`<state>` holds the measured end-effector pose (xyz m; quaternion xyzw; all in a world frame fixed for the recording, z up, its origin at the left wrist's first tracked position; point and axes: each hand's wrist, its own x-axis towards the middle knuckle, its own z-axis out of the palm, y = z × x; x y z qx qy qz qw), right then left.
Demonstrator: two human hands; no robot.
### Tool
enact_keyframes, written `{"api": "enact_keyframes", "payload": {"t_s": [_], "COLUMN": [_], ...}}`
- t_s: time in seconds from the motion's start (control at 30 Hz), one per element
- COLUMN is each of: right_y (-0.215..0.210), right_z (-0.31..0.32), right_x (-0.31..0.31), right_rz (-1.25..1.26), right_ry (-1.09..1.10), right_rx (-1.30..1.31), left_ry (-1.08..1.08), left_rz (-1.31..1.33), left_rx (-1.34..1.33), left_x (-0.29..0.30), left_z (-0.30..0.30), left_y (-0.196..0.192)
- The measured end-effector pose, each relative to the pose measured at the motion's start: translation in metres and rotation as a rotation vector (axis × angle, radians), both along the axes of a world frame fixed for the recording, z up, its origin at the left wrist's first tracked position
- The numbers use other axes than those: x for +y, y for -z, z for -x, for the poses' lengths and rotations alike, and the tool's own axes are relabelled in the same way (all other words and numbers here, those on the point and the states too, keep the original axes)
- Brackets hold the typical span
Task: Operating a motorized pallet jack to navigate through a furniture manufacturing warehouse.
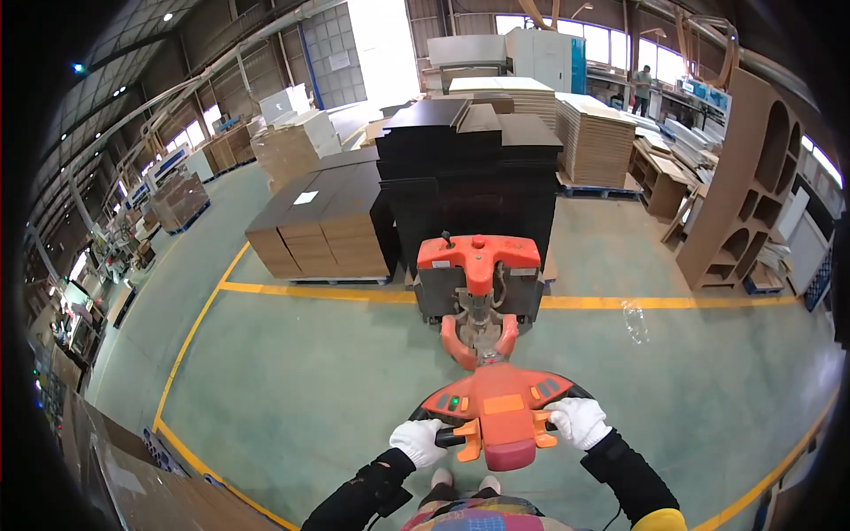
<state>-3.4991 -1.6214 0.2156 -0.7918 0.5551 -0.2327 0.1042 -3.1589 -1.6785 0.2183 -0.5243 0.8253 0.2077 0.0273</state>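
The red pallet truck point(479, 255) stands on the green floor point(292, 354), its control handle point(505, 405) gripped at both sides by the curled fingers of a white-gloved left hand point(420, 442) and right hand point(578, 422); just beyond I see dark stacked boards point(469, 190).

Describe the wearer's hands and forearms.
The left hand and right hand wear white gloves. Black sleeves cover both forearms, with a dark, unidentifiable attachment near each wrist. Yellow fabric shows farther up on the right, beside a thin dark cord.

Factory hall point(292, 354): stacked panels point(596, 150), yellow floor lines point(354, 295), a red pallet truck point(479, 257).
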Motion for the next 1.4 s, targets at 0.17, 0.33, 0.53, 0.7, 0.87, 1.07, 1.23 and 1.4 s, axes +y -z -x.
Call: {"api": "enact_keyframes", "payload": {"t_s": [0.17, 0.33, 0.53, 0.7, 0.87, 1.07, 1.23, 1.4], "right_y": [-0.004, -0.027, -0.027, -0.029, -0.025, -0.017, -0.024, -0.05], "right_z": [-0.015, -0.038, -0.055, -0.061, -0.061, -0.054, -0.045, -0.042], "right_x": [-0.03, -0.054, -0.08, -0.091, -0.102, -0.102, -0.109, -0.119], "right_rz": [-0.017, -0.056, -0.011, -0.01, 0.01, 0.023, -0.105, -0.377], "right_ry": [0.08, 0.111, 0.137, 0.134, 0.154, 0.145, 0.115, 0.201], "right_rx": [0.014, -0.019, -0.017, 0.004, -0.01, -0.028, -0.243, -0.407], "left_ry": [0.009, 0.068, 0.099, 0.094, 0.093, 0.094, 0.096, 0.067], "left_rz": [-0.111, -0.11, -0.081, -0.093, -0.079, -0.082, -0.048, 0.001], "left_rx": [-0.057, -0.049, -0.018, -0.027, 0.003, -0.007, 0.114, 0.076], "left_x": [-0.04, -0.075, -0.108, -0.123, -0.134, -0.136, -0.138, -0.136], "left_z": [-0.011, -0.03, -0.048, -0.052, -0.052, -0.05, -0.055, -0.047], "left_y": [-0.016, -0.032, -0.033, -0.035, -0.035, -0.036, -0.022, -0.026]}}
